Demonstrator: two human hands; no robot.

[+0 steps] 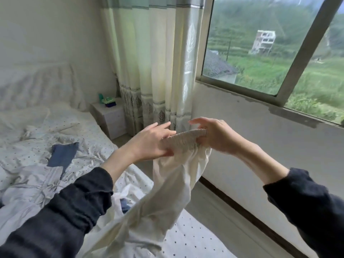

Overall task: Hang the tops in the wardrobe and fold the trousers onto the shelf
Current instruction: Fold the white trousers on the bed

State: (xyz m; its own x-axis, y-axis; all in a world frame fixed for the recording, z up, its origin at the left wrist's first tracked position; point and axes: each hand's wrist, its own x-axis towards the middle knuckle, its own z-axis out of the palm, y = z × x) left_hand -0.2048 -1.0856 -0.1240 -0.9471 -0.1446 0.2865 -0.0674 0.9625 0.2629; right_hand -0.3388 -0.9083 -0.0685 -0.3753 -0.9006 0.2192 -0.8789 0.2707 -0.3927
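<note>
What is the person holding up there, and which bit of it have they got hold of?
Cream trousers, held by the elastic waistband: the left hand grips one end, the right hand the other. The legs hang down.

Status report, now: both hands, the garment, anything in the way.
Left hand and right hand each grip the elastic waistband. Cream trousers hang over the bed, unfolded. Nothing blocking.

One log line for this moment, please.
left hand: grips waistband | right hand: grips waistband | cream trousers: hang above bed | unfolded
</note>
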